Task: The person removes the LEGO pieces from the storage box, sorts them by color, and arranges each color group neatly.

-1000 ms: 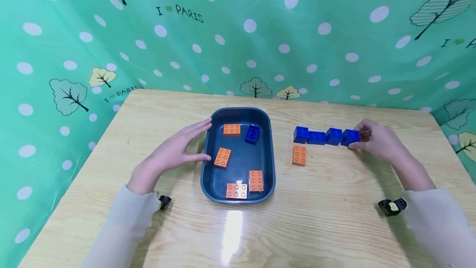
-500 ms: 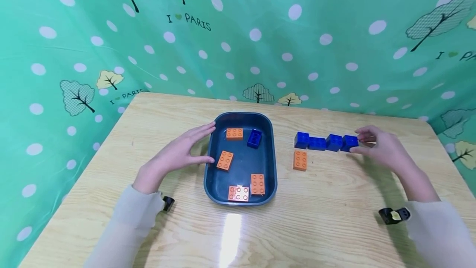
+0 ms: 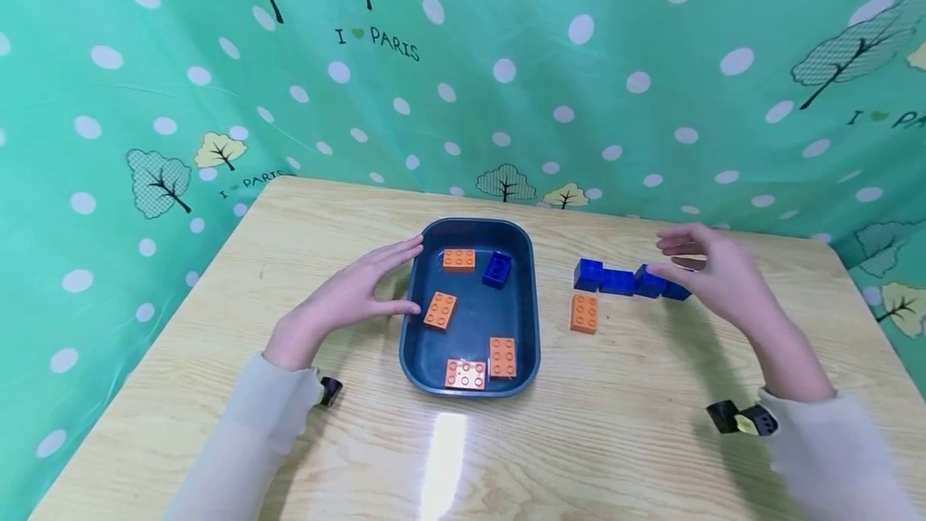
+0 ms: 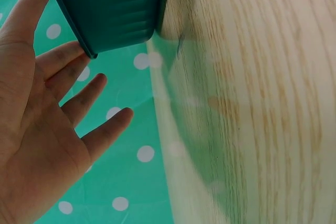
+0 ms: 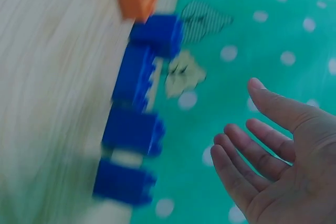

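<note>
Left hand spread wide at the tray's nine o'clock, touching its edge, probably to steady it. Right hand wide, holding nothing, above the right end of four blue bricks, tray's three o'clock, seemingly aligned deliberately. Orange brick: row's eight o'clock.

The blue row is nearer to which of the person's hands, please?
Right. The right hand hovers over the right end of the blue row; the left hand is at the left rim of the tray, farther off.
</note>
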A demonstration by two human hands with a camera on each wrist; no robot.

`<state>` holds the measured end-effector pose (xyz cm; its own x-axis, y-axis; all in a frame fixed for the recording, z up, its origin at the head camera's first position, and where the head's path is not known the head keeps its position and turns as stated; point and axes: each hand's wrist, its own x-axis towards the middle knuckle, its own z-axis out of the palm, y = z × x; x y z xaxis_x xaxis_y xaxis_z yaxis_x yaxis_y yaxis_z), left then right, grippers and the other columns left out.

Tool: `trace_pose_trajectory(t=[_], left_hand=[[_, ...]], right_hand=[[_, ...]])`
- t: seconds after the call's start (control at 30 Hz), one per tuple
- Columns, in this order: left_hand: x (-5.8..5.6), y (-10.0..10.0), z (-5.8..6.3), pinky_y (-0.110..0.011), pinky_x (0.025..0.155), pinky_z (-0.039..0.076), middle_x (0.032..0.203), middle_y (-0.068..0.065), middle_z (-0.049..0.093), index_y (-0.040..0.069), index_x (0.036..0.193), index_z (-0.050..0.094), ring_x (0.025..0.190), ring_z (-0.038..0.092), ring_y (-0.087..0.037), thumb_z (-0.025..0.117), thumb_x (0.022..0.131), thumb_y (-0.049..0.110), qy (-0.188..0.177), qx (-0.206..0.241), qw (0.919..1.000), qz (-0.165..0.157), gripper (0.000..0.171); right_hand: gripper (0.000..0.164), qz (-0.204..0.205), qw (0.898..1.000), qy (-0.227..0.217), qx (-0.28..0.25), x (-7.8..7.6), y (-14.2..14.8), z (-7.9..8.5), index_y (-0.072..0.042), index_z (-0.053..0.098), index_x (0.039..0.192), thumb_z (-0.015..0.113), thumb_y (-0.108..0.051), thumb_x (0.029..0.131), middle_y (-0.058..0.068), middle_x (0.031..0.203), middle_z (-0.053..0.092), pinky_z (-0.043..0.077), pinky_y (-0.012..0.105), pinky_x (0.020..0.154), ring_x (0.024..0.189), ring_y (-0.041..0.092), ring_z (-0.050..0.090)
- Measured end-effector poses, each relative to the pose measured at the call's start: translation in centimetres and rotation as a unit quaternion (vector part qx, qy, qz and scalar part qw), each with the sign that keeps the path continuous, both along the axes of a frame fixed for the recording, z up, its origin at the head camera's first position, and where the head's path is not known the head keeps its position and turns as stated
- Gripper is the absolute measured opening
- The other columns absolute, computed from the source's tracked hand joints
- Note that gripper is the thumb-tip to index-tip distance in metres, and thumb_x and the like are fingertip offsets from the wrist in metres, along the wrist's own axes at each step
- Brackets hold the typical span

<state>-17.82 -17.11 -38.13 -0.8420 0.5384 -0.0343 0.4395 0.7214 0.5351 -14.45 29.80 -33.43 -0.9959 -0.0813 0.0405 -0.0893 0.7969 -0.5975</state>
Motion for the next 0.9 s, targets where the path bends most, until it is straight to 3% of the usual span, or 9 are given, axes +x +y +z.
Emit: trace_pose_trajectory(t=[0.43,0.7,0.8,0.9], left_hand=[[0.2,0.0,0.1,-0.056,0.122,0.027,0.166,-0.003,0.026,0.016,0.157,0.033,0.153,0.025,-0.032,0.079,0.083,0.044,-0.002,0.001,1.0000,-0.001,0.091],[0.3,0.0,0.2,-0.056,0.122,0.028,0.166,-0.003,0.026,0.018,0.157,0.032,0.153,0.025,-0.032,0.078,0.084,0.043,0.003,0.002,1.0000,0.002,0.091],[0.4,0.0,0.2,-0.057,0.122,0.028,0.166,-0.002,0.026,0.019,0.157,0.032,0.153,0.025,-0.032,0.078,0.084,0.044,0.001,-0.001,1.0000,0.004,0.091],[0.2,-0.1,0.1,-0.057,0.122,0.027,0.166,-0.002,0.026,0.019,0.157,0.032,0.153,0.025,-0.032,0.078,0.084,0.045,-0.001,-0.002,1.0000,0.004,0.091]], right_hand=[[0.046,0.093,0.989,-0.039,-0.104,-1.6,-9.0,0.5,-0.003,0.057,0.131,0.072,-0.024,0.093,0.019,0.129,0.063,0.054,0.051,0.101,0.120,0.036,0.062],[0.045,0.119,0.984,-0.068,-0.112,-3.2,-14.2,0.6,-0.005,0.059,0.131,0.071,-0.026,0.094,0.015,0.130,0.064,0.055,0.049,0.100,0.120,0.033,0.063],[0.050,0.131,0.978,-0.103,-0.127,-3.9,-15.7,0.4,-0.004,0.055,0.136,0.068,-0.030,0.096,0.016,0.133,0.062,0.053,0.048,0.103,0.122,0.034,0.061],[0.055,0.131,0.965,-0.142,-0.175,-4.7,-17.0,0.4,-0.003,0.049,0.142,0.064,-0.034,0.098,0.018,0.138,0.057,0.051,0.047,0.106,0.126,0.034,0.058]])
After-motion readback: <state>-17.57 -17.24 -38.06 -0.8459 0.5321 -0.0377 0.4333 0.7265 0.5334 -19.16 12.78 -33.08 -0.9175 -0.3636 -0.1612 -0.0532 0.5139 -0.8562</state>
